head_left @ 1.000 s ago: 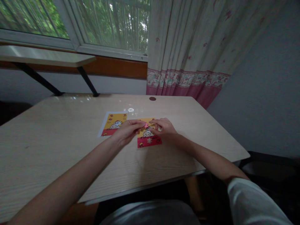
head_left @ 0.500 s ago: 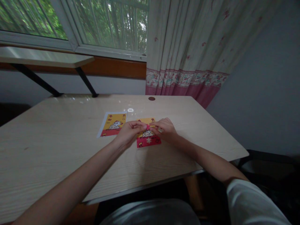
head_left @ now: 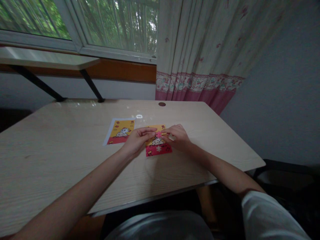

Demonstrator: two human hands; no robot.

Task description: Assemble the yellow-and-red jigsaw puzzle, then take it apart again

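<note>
Pale wooden table [head_left: 62, 160] under a window [head_left: 75, 23], curtain [head_left: 200, 50] at the far right, white-bordered picture sheet [head_left: 119, 130] lying flat left of centre. Just beside it, yellow-and-red puzzle card [head_left: 158, 149] flat on the tabletop. Above that card, left hand [head_left: 136, 141] and right hand [head_left: 178, 137] meeting fingertip to fingertip, both pinched shut on small pink piece [head_left: 159, 134].

Pale wooden table [head_left: 75, 160], white-bordered picture card [head_left: 120, 131], red-and-yellow puzzle [head_left: 158, 146] lying flat on it
</note>
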